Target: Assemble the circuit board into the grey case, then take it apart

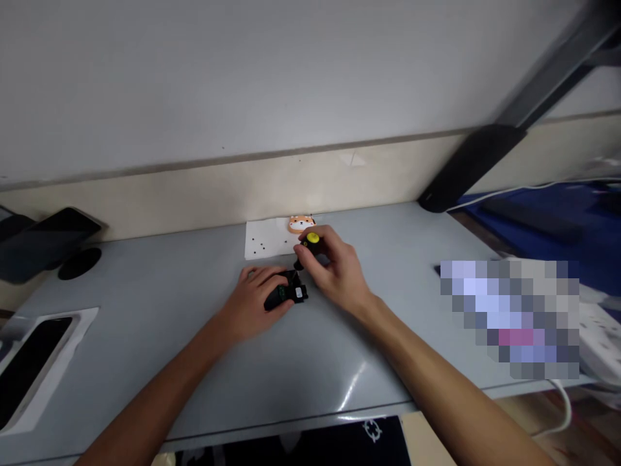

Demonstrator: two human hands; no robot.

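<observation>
My left hand [259, 299] grips a small black device [286, 294] against the table, fingers over its top and thumb along its near edge. A green circuit board and a small white label show on the device. My right hand [337, 268] is closed around a black screwdriver with a yellow cap [313, 239]. It is held nearly upright, and its shaft points down at the device's far side. Whether the tip sits in a screw is too small to make out. Just behind the hands lies a white sheet [257, 249] with several tiny dark screws on it.
An orange and white animal-faced case [301, 224] rests on the sheet by the wall. A phone [36, 366] lies on white paper at the left, near a dark stand [80, 262]. A black cylinder [451, 175] leans at the back right. A blurred-out item [504, 317] covers the right edge.
</observation>
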